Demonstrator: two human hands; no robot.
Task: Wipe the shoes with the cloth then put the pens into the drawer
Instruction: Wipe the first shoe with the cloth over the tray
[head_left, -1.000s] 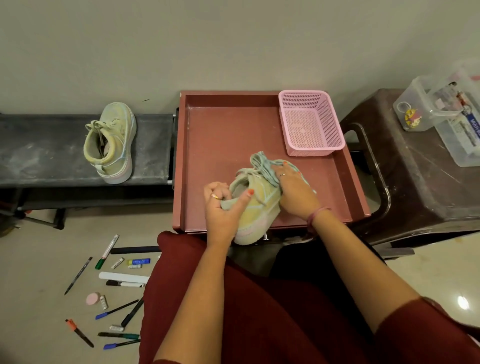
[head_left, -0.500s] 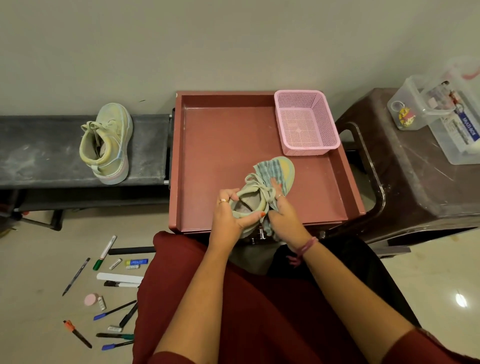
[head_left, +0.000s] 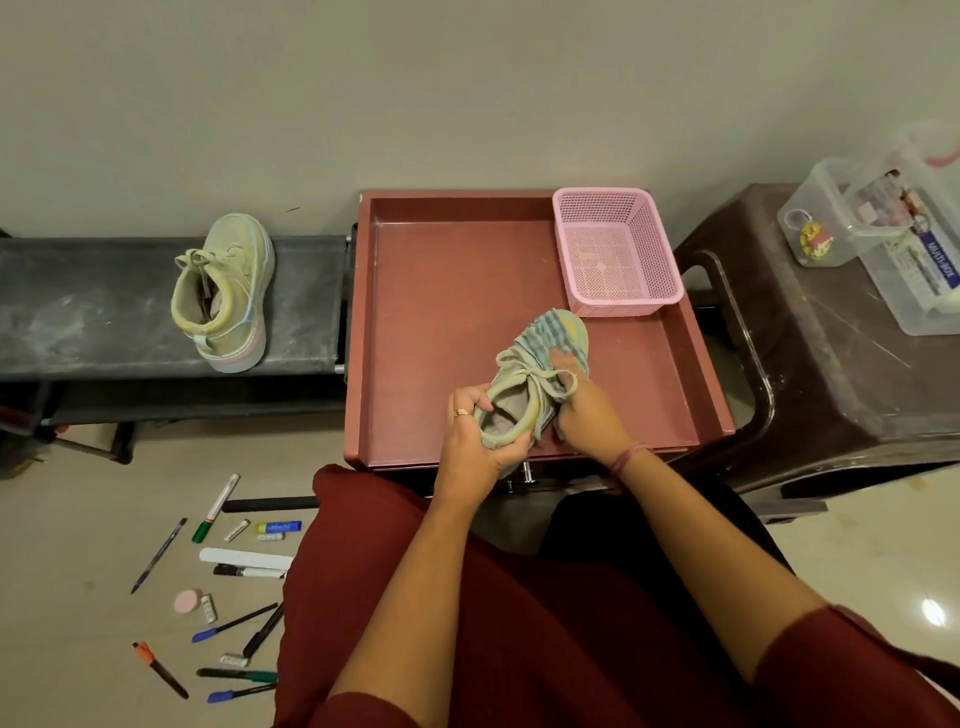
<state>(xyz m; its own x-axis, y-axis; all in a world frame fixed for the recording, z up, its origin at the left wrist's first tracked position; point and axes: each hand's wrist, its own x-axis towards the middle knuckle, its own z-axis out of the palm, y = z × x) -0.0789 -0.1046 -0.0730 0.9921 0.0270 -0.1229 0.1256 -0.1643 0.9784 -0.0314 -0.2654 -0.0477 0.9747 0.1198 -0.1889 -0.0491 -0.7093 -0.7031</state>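
A pale green shoe (head_left: 514, 400) lies over the front part of the open reddish drawer (head_left: 447, 312), toe pointing away to the right. My left hand (head_left: 475, 441) grips its heel collar. My right hand (head_left: 584, 410) presses a blue-striped cloth (head_left: 545, 332) against the shoe's right side and toe. The second pale green shoe (head_left: 226, 296) stands on the dark bench (head_left: 78, 312) to the left. Several pens and markers (head_left: 228, 623) lie scattered on the floor at lower left.
A pink mesh basket (head_left: 615, 249) sits in the drawer's back right corner. A brown plastic stool (head_left: 831, 374) at the right carries clear plastic boxes (head_left: 893, 228). My legs in dark red cloth fill the bottom of the view. A white wall is behind.
The shoe has turned from its side to upright, opening facing me, toe stretched further to the right. My right hand has slid with the cloth along the shoe's right side.
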